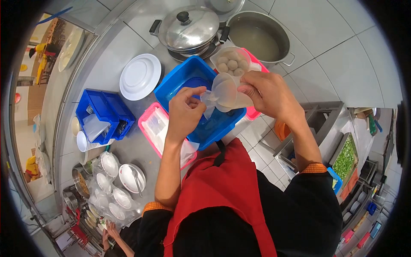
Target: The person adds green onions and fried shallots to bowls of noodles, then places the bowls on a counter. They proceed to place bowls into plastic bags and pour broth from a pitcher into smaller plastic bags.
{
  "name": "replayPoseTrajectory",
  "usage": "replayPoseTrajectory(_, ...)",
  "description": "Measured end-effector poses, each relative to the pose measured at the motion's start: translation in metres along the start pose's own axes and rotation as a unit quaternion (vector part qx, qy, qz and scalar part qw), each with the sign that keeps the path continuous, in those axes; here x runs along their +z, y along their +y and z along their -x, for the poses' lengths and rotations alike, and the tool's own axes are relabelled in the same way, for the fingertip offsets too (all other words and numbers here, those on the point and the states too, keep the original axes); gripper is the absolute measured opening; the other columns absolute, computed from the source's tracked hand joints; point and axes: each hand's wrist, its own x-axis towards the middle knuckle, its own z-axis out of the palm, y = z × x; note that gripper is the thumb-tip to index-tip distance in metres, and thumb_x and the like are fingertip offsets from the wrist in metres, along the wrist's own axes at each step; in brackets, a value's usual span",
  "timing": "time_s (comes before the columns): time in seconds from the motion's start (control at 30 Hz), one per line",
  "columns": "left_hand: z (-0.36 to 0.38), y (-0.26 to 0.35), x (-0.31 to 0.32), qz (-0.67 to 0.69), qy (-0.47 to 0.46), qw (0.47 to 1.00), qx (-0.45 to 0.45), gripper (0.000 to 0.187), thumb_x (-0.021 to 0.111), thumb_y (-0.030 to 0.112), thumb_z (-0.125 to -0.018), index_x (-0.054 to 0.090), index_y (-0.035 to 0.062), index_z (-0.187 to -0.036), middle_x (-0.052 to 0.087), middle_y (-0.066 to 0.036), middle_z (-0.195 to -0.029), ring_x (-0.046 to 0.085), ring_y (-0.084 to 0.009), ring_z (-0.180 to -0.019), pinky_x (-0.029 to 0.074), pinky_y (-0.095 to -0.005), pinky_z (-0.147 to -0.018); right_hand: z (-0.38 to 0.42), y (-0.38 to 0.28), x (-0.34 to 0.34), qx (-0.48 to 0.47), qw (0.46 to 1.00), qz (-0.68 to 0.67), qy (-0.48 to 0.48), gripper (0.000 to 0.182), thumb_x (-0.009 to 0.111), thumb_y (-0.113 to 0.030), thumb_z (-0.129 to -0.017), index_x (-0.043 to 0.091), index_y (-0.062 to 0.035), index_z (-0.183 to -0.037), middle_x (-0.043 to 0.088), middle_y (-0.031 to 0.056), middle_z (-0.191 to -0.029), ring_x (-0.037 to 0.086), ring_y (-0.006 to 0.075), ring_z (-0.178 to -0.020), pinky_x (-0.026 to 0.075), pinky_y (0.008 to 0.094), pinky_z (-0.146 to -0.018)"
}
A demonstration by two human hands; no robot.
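Note:
Over the blue basin (173, 88), my right hand (267, 92) grips a translucent plastic cup (224, 88) that is tilted to the left. My left hand (187, 109) pinches the edge of a clear plastic bag (209, 102) close to the cup's mouth. What is inside the bag is too small to tell. Just behind the cup, a clear container of round balls (231, 62) rests by a pink tray (253, 56). Left of the basin, a pink basket (147, 115) holds clear plastic bags, partly hidden by my left forearm.
A lidded pot (188, 32) and an open pot of cloudy liquid (257, 38) stand at the back. White plates (140, 77), a blue caddy (96, 107) and a bowl with a spoon (128, 177) are left. A co-worker's hands (112, 233) are lower left.

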Motion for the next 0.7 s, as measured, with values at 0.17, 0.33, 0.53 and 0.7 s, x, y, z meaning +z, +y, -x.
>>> replayPoseTrajectory(0.17, 0.0, 0.0, 0.0, -0.007, -0.001, 1.0, 0.002, 0.037, 0.058, -0.007, -0.072, 0.062, -0.0057, -0.109, 0.058, -0.01, -0.098, 0.061, -0.0129, -0.073, 0.051, -0.0238, -0.067, 0.001, -0.001, 0.0, -0.001, 1.0, -0.002, -0.001, 0.022, 0.061, -0.023, -0.083, 0.058, -0.002, -0.083, 0.061, 0.0169, -0.075, 0.057, 0.0375, -0.071, 0.045, 0.043, -0.061)
replayPoseTrajectory(0.33, 0.0, 0.0, 0.0, 0.016, 0.001, 1.0, -0.006, 0.038, 0.059, -0.006, -0.071, 0.062, -0.0048, -0.109, 0.061, -0.01, -0.1, 0.061, -0.013, -0.072, 0.05, -0.0245, -0.067, 0.006, 0.005, 0.003, 0.006, 0.999, -0.05, 0.009, 0.02, 0.061, -0.02, -0.083, 0.057, -0.0006, -0.083, 0.06, 0.0174, -0.074, 0.056, 0.0378, -0.07, 0.044, 0.0422, -0.06)
replayPoseTrajectory(0.53, 0.0, -0.001, -0.003, 0.116, -0.002, 0.993, -0.018, 0.038, 0.06, -0.008, -0.072, 0.063, -0.0035, -0.109, 0.062, -0.011, -0.102, 0.06, -0.0124, -0.072, 0.049, -0.0245, -0.065, 0.028, 0.025, 0.015, 0.091, 0.982, -0.166, 0.027, 0.015, 0.059, -0.013, -0.086, 0.057, 0.0021, -0.083, 0.055, 0.0156, -0.068, 0.051, 0.0274, -0.059, 0.04, 0.035, -0.055)
replayPoseTrajectory(0.7, 0.002, -0.009, -0.006, 0.16, 0.027, 0.986, -0.019, 0.037, 0.059, -0.01, -0.072, 0.064, -0.0015, -0.108, 0.063, -0.008, -0.098, 0.059, -0.0121, -0.07, 0.048, -0.0249, -0.063, 0.072, 0.055, 0.049, 0.192, 0.935, -0.263, 0.143, 0.019, 0.053, -0.013, -0.092, 0.055, 0.0009, -0.079, 0.048, 0.0045, -0.06, 0.043, 0.0113, -0.055, 0.036, 0.0279, -0.051)
